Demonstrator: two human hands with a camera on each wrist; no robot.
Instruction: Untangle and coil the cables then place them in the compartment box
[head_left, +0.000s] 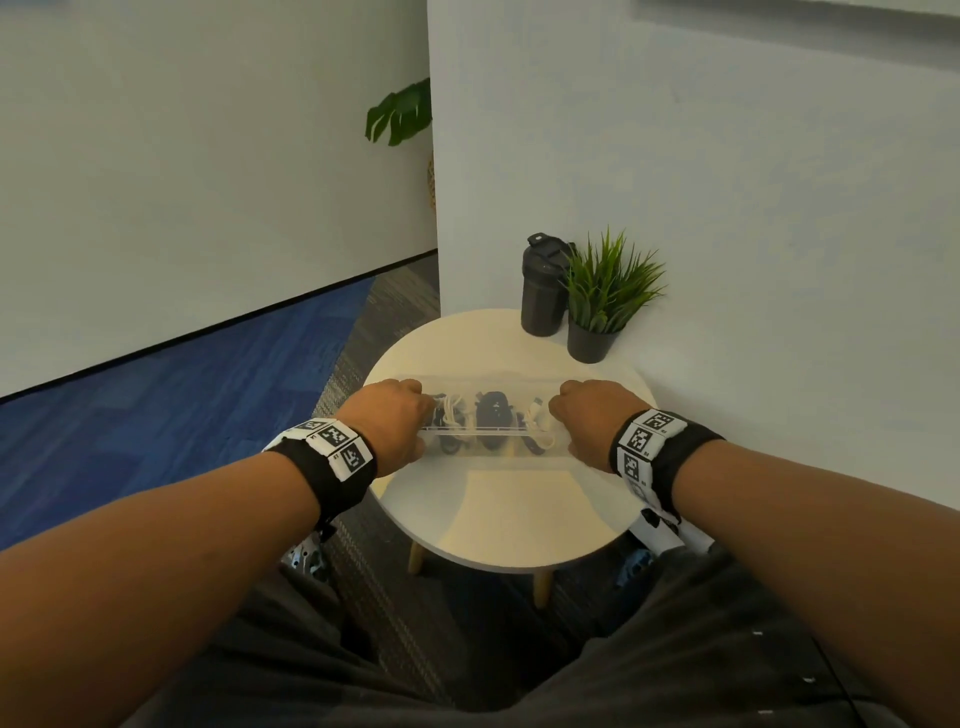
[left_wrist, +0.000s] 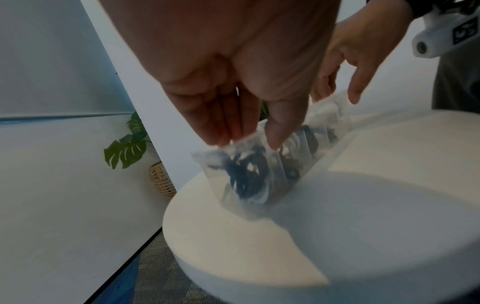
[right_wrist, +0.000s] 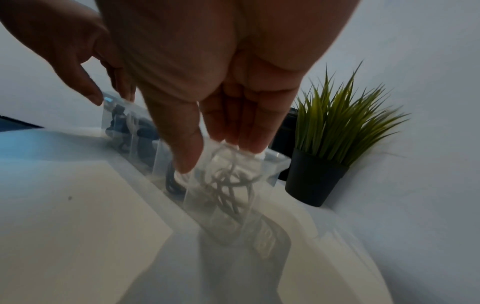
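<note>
A: Cables (head_left: 491, 415) coiled inside compartment box (head_left: 493, 451) on table (head_left: 519, 514); left hand (head_left: 392, 418), right hand (head_left: 587, 421) pinch its ends, fingers nearly straight.
B: Last step, likely. Set down level; blur hides contact.

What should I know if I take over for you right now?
Left hand pinches the left end of the clear box; right hand pinches the right end. The box sits on the round table, in front of the bottle and plant.
Done: coiled black and white cables lie in its compartments.
Left: no loose cables show on the table. Check that, then let go of the box.
</note>
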